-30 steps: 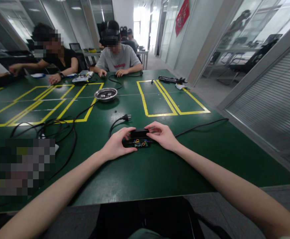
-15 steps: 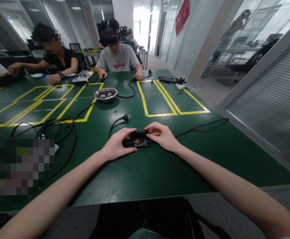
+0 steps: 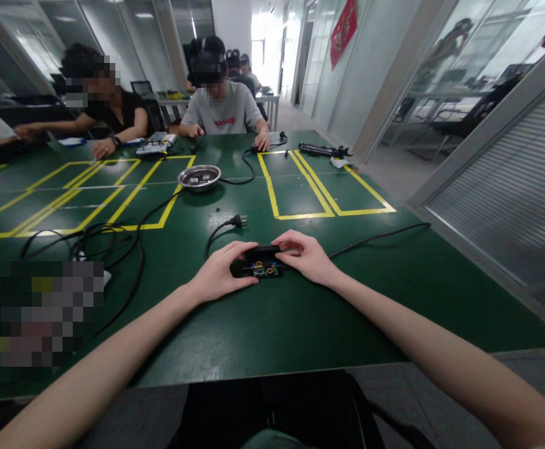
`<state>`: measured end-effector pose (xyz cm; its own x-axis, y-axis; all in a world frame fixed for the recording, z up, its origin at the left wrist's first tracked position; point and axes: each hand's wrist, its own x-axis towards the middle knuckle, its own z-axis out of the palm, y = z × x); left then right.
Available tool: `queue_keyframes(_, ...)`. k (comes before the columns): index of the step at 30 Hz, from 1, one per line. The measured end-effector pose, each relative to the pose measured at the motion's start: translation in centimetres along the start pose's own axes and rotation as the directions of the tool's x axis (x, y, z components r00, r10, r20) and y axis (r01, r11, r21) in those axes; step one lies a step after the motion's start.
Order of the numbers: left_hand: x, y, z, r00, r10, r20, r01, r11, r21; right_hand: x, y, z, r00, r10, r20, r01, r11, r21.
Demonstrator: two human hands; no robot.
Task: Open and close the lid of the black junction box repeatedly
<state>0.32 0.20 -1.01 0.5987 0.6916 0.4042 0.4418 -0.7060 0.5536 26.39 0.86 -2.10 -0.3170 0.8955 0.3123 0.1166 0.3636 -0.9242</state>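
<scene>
A small black power adapter lies opened on the green table in front of me, with its circuit board (image 3: 265, 269) showing copper-coloured coils. Behind the board, a black adapter cover (image 3: 263, 251) is held tilted up. My left hand (image 3: 221, 271) is closed around the adapter's left end, its thumb near the front edge and its fingertips at the cover. With thumb and fingers, my right hand (image 3: 307, 257) pinches the cover's right end. One black cord (image 3: 380, 239) runs off to the right. Another, ending in a plug (image 3: 239, 221), lies beyond my left hand.
A metal bowl (image 3: 199, 178) with small metal parts stands farther back. Tangled black cables (image 3: 90, 240) and a blurred-out object (image 3: 43, 318) lie on the left. Yellow tape (image 3: 300, 216) marks the table. Co-workers sit across, one with a hand (image 3: 262, 140) on a cord.
The black cover has tipped and lowered very slightly over the board; my hands have hardly moved. Across the table, a co-worker's hand has lifted a little.
</scene>
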Motion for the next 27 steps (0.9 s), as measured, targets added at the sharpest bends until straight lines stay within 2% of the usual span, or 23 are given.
queue_keyframes(9, 0.2, 0.4, -0.2, 1.0, 0.02, 0.011, -0.019, 0.999, -0.044, -0.1, -0.7, -0.4, 0.991, -0.078, 0.106, 0.087, 0.993, -0.083)
queue_keyframes(17, 0.1, 0.3, 0.0, 0.999, 0.014, 0.04, -0.013, 0.999, -0.033, -0.1, -1.6, -1.5, 0.931, -0.214, 0.297, 0.287, 0.93, -0.23)
queue_keyframes(21, 0.0, 0.3, 0.0, 0.998, -0.018, 0.067, 0.016, 1.0, 0.026, -0.1, -1.7, -1.8, 0.904, -0.244, 0.35, 0.354, 0.887, -0.296)
queue_keyframes(27, 0.2, 0.3, 0.1, 0.997, 0.022, 0.073, -0.027, 0.997, 0.075, -0.5, -1.3, -1.5, 0.878, -0.253, 0.406, 0.414, 0.827, -0.381)
